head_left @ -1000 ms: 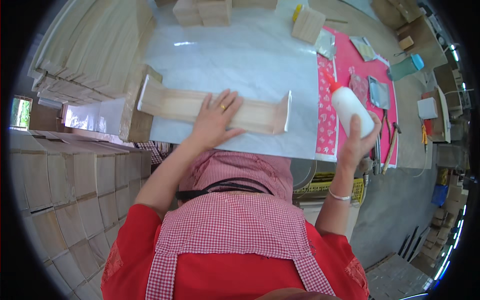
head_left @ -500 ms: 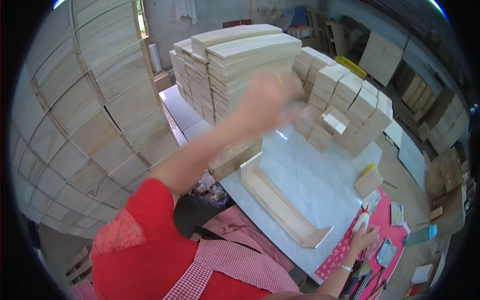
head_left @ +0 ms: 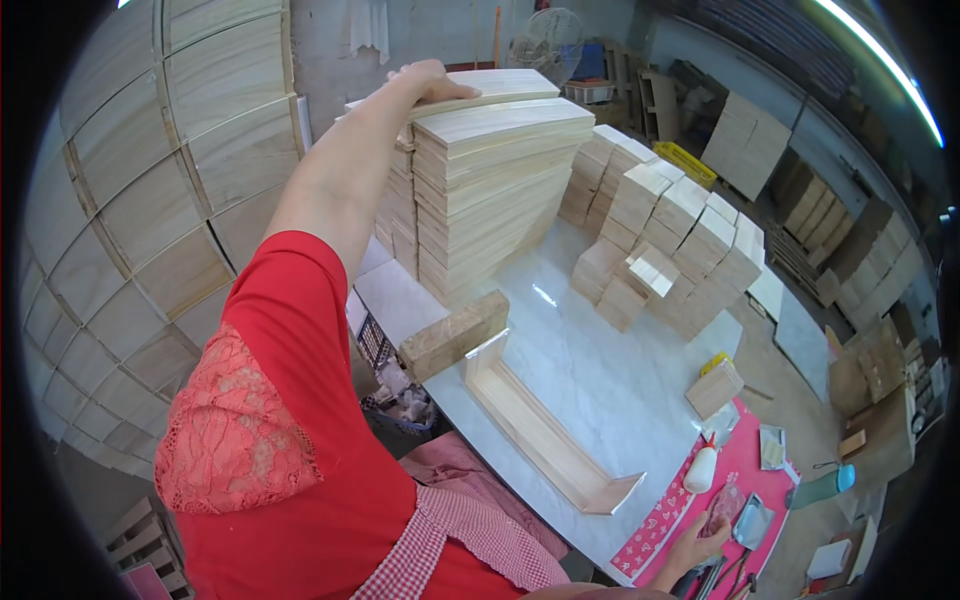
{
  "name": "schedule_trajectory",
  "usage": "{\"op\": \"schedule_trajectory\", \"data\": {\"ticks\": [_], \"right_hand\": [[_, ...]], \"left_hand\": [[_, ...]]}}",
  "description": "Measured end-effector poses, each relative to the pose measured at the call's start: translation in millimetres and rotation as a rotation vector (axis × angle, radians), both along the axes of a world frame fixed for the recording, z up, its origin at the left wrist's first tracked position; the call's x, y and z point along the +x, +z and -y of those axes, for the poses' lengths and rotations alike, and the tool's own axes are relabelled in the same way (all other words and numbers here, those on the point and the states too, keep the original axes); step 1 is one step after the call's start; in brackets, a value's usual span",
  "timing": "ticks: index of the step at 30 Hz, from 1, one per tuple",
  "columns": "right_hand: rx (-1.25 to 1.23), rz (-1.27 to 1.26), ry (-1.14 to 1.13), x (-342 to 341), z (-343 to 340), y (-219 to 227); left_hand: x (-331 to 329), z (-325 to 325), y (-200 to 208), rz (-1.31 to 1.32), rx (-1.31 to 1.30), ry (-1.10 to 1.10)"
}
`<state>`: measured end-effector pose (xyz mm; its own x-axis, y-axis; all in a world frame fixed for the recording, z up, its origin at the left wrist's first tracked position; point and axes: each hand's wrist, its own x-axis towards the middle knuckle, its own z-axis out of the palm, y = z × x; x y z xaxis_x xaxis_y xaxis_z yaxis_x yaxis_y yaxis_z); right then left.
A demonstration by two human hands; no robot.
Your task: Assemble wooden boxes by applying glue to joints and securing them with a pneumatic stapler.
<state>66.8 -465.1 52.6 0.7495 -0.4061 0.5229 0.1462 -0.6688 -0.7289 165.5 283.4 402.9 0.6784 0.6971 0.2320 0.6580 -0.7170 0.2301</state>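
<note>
My left hand (head_left: 432,80) is stretched out to the back left, over the end of the top board (head_left: 505,84) on a tall stack of pale wooden boards (head_left: 500,165). Its thumb lies along the board, apart from the fingers. At the lower right, my right hand (head_left: 700,550) has its fingertips against a crumpled pinkish cloth (head_left: 726,505), thumb and fingers apart. Just beyond lies a white glue bottle (head_left: 702,468) with a red tip. A shallow wooden frame (head_left: 545,430), a long board with upright end pieces, lies on the marbled tabletop between my hands.
A wooden block (head_left: 455,335) sits at the table's left edge. Stacked small wooden boxes (head_left: 680,225) stand at the back right. Beside my right hand are a small tray (head_left: 754,522) and a teal bottle (head_left: 825,487). A basket (head_left: 398,412) of scraps is below the left edge.
My left hand has swung from above the middle of the table, back left onto the board stack. My right hand has drawn back from the glue bottle toward the pinkish cloth. The view has shifted.
</note>
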Motion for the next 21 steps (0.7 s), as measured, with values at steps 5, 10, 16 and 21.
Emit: {"op": "schedule_trajectory", "data": {"ticks": [5,10,16,21], "right_hand": [[-0.041,-0.102,-0.033,-4,-8,5],[-0.074,-0.013,0.029,-8,-20,16],[0.088,0.092,0.237,-15,-46,64],[0.276,0.069,0.503,-14,-90,105]], "left_hand": [[-6,26,21,0.164,0.341,0.018],[-11,45,30,0.173,0.547,-0.08],[-23,92,9,0.472,0.93,-0.369],[-48,205,-92,0.828,0.836,-1.003]]}}
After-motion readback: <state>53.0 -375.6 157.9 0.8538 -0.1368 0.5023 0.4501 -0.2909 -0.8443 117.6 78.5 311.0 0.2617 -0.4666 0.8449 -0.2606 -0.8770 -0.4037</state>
